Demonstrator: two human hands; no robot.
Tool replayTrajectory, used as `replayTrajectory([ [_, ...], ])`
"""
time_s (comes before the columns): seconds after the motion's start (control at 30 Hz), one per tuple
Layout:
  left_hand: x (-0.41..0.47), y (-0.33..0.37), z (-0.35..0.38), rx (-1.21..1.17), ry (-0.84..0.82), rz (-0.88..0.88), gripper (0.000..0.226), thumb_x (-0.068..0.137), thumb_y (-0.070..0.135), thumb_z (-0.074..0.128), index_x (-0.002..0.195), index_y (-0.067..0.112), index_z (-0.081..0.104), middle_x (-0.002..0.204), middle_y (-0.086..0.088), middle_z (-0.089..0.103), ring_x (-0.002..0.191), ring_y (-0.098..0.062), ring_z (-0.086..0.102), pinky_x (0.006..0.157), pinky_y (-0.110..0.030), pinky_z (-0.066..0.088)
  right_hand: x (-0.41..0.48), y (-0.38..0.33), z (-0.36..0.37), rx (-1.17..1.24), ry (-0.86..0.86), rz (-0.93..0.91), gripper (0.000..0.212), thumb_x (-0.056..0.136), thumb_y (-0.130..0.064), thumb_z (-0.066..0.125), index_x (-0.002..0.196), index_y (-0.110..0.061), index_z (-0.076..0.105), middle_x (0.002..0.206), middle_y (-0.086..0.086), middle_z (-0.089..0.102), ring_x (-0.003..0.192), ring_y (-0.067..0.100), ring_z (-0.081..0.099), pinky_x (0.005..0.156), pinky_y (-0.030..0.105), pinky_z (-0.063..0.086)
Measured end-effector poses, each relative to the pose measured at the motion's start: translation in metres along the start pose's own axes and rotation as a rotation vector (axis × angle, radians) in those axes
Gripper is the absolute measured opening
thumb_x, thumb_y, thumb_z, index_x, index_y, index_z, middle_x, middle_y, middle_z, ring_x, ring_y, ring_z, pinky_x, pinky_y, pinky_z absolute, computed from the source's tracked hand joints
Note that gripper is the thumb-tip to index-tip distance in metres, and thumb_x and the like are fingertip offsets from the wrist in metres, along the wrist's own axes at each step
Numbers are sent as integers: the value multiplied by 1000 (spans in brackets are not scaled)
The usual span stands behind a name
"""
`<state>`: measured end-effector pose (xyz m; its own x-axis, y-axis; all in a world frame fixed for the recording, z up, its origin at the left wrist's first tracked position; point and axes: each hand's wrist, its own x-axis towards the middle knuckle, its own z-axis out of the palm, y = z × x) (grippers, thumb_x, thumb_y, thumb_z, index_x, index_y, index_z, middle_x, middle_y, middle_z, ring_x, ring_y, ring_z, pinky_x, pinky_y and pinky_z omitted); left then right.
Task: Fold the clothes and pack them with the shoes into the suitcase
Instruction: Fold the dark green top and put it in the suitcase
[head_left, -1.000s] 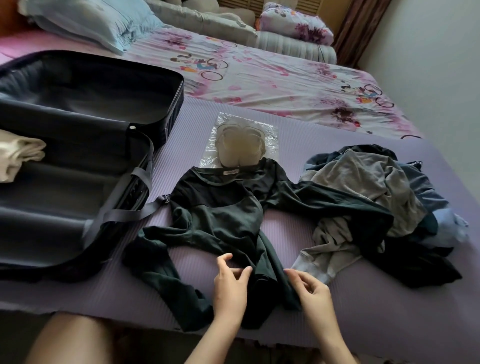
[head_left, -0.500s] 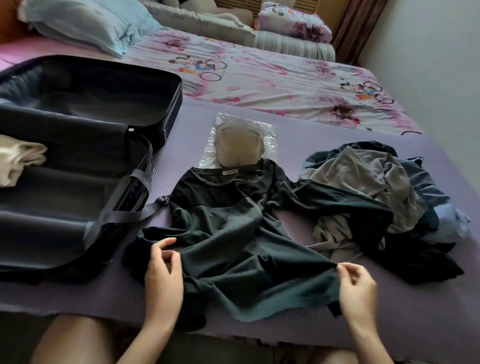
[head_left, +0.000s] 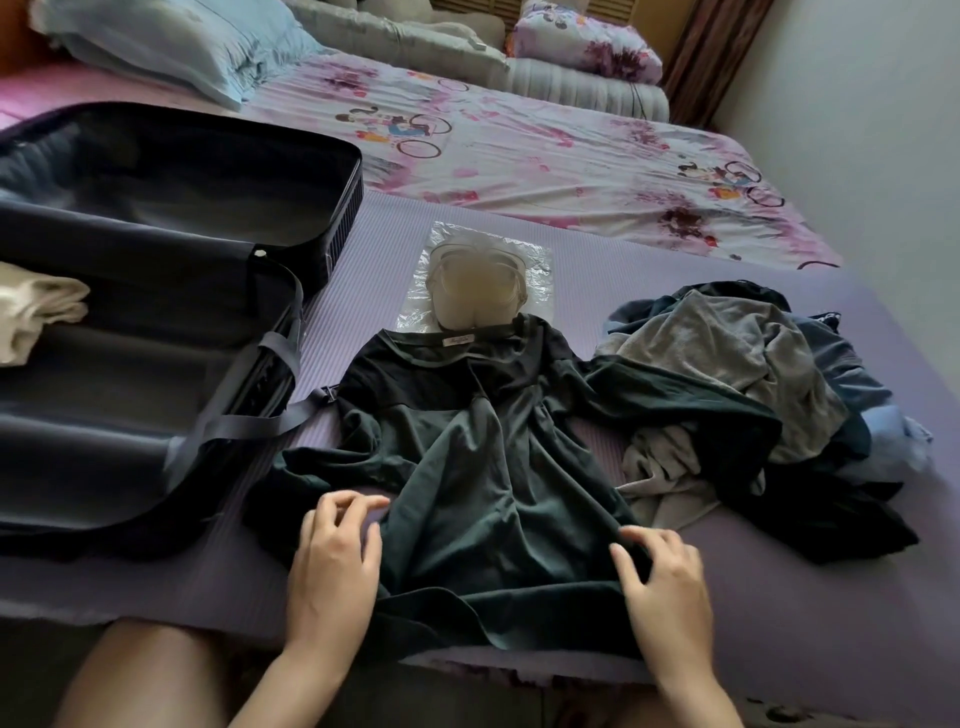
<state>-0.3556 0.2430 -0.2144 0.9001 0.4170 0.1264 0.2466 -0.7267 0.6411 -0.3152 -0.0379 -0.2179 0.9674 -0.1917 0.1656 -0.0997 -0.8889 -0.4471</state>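
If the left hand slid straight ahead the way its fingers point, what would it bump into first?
Probably the bunched sleeve of the dark green top, just beyond the left hand; the suitcase strap lies farther on. Depth is unclear.

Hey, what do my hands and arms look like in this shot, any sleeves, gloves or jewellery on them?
The left hand and right hand are bare: no gloves, and no rings show. The left forearm and right forearm are uncovered down to the bottom edge of the picture, with no sleeve, watch or bracelet in view.
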Motion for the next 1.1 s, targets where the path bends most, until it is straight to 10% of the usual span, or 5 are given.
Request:
replayTrajectory([
  [0.23, 47, 0, 30, 40, -107, 227, 34, 87, 10, 63, 120, 18, 63, 130, -6, 56, 122, -25, 51, 103, -39, 39, 68, -26, 31, -27, 44, 51, 29, 85, -23, 68, 111, -10, 66, 106, 12, 67, 100, 33, 50, 88, 39, 39],
  [0.43, 71, -14, 60, 327, -506, 122, 83, 83, 69, -4, 151, 22, 3, 159, 3, 0, 146, -12, -5, 117, -36, 3, 92, -37, 50, -90, -96, 100, 26, 86, -23, 66, 111, -15, 64, 105, 10, 68, 104, 30, 53, 91, 36, 36],
  [0.7, 114, -44, 45, 477, -343, -57, 68, 97, 52, 23, 151, 13, 8, 159, -1, 6, 146, -18, 0, 116, -42, 3, 99, -5, 38, -209, 118, 1, 20, 71, -1, 72, 89, -9, 67, 85, 14, 67, 81, 37, 59, 74, 42, 44],
  [0.93, 125, -28, 58, 359, -30, 178, 45, 84, 19, 68, 124, 0, 58, 134, -26, 50, 133, -40, 37, 109, -58, 25, 111, -38, 46, -154, 189, -297, 26, 72, -10, 76, 96, -13, 69, 97, 7, 64, 91, 31, 56, 82, 35, 35],
  [1.1, 142, -6, 66, 390, -263, 79, 63, 97, 46, 35, 150, 18, 14, 157, -16, 3, 145, -31, -5, 115, -48, -3, 169, -81, 61, -170, 8, -373, 32, 86, -14, 62, 117, -11, 63, 123, 9, 61, 117, 29, 51, 104, 39, 31],
])
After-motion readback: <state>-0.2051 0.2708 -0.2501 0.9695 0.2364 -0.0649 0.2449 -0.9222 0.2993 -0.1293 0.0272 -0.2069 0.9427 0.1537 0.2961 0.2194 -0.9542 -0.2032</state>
